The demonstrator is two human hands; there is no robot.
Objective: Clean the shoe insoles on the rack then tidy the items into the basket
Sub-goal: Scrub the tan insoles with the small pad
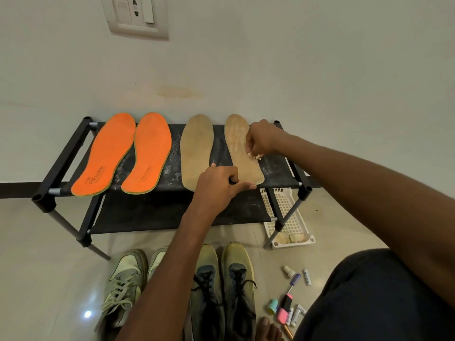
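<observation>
My right hand (261, 141) reaches out over the far tan insole (242, 148), fingers curled down and pinching a small pale wad (254, 156) against its right edge. My left hand (219, 185) rests at the heel end of that same insole, thumb stretched along the rack's front edge and fingers bent onto the insole, steadying it. The second tan insole (197, 151) lies just to the left, and the two orange insoles (128, 153) lie side by side further left, all on the top shelf of the black rack (61, 163). The shelf fabric is streaked with pale dust. The rack stands against a white wall. The white basket (293, 217) sits on the tiled floor under the rack's right end, with two pairs of shoes (184, 286) in front and markers and small bottles (288, 301) scattered near my knee.
</observation>
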